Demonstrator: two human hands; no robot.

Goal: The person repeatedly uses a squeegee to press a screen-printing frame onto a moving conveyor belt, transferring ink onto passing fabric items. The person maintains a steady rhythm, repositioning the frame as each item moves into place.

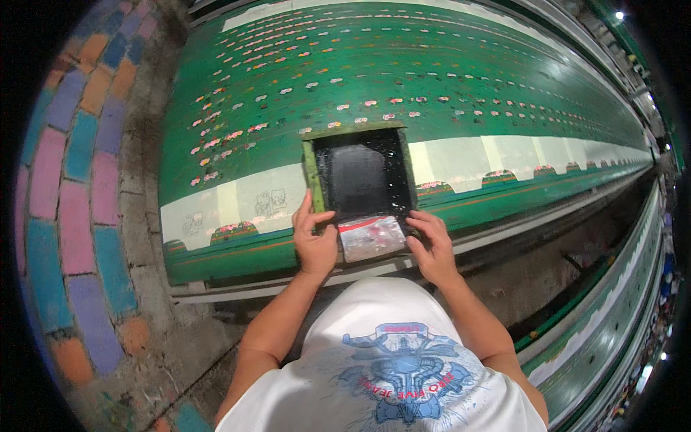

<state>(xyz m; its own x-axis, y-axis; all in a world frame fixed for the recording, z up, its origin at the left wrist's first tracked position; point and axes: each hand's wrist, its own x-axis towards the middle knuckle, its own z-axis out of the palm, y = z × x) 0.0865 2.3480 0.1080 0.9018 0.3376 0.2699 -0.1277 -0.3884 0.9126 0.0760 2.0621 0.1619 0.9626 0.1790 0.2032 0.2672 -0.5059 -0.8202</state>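
A screen-printing frame (316, 183) with green-stained side bars lies flat on the near strip of pale fabric. Its mesh (359, 178) is dark, with small bright specks on the right. Across the near end lies a smudged silvery sheet (372, 238) with a red stripe. My left hand (318, 240) grips the near left corner, one finger stretched along the side bar. At the near right corner my right hand (433, 245) has its fingers and thumb bent around the edge. What is under the frame is hidden.
A long green printing table (334, 70) carries rows of small coloured print marks. The pale fabric strip (286, 186) bears outlined cartoon figures (270, 201) left of the frame. A metal rail (496, 237) edges the near side. Another green table (604, 335) stands to the right, painted paving (75, 216) to the left.
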